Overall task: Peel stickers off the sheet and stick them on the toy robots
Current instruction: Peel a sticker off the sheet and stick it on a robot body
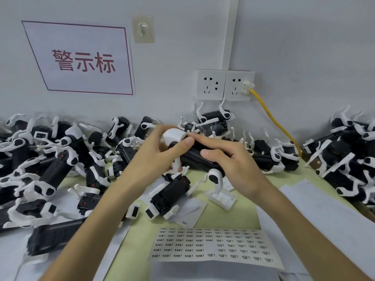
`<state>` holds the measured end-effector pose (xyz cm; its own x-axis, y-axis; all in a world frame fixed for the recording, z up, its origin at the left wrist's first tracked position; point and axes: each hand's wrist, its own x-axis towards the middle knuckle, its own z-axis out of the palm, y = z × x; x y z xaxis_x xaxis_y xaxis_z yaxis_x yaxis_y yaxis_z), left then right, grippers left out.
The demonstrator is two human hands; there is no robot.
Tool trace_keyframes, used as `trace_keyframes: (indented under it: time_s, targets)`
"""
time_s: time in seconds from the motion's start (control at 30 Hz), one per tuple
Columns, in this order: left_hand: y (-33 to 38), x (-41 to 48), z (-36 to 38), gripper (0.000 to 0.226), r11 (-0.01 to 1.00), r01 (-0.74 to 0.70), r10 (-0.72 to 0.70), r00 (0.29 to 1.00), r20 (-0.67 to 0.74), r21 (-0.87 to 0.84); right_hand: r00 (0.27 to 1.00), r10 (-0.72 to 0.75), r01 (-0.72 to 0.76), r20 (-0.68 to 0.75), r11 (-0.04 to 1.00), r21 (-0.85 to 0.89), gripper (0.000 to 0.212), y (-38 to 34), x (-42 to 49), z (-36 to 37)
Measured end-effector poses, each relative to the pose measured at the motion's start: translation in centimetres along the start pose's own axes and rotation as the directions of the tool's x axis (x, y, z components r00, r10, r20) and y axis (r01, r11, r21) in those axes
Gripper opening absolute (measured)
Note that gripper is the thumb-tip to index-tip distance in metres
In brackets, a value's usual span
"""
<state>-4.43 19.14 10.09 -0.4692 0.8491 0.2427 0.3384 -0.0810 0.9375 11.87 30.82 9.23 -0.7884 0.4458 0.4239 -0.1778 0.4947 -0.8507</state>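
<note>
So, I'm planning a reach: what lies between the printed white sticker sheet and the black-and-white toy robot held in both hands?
In the head view, another black-and-white toy robot, a white paper scrap and a white plastic piece lie there.

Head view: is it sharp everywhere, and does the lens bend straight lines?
In the head view the centre, around the held toy robot, is fairly sharp; the robot pile at the left edge is smeared; the wall sign looks slanted by the wide-angle lens; the light is even, without glare; the sticker sheet print is too small to read.
</note>
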Motion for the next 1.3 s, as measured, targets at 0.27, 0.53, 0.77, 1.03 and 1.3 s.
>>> trace_keyframes:
  time_s: [0.27,0.53,0.77,1.03,1.3]
  targets:
    - [0.7,-0.3,-0.1,0.041,0.996,0.000,-0.003,0.999,-0.038,-0.092,0.998,-0.057,0.062,0.034,0.983,-0.175,0.044,-0.7,-0.6,-0.3]
    - [0.5,-0.2,0.0,0.045,0.986,0.166,-0.166,0.986,-0.017,0.008,0.965,-0.200,0.156,-0.167,0.956,-0.247,0.021,-0.5,-0.5,-0.5]
    - [0.9,-0.4,-1.0,0.056,0.953,-0.096,-0.031,0.913,0.407,0.288,0.996,-0.085,0.084,0.006,0.977,-0.194,0.013,-0.4,-0.5,-1.7]
    - [0.2,0.0,-0.5,0.033,0.956,0.071,-0.117,0.982,0.147,0.284,0.958,-0.141,0.054,-0.251,0.944,-0.326,0.018,-0.4,-0.1,-0.8]
    - [0.0,0.6,-2.5,0.056,0.912,0.193,-0.234,0.969,-0.073,-0.361,0.623,0.648,-0.117,0.438,0.631,-0.767,0.046,-0.6,-1.3,-1.4]
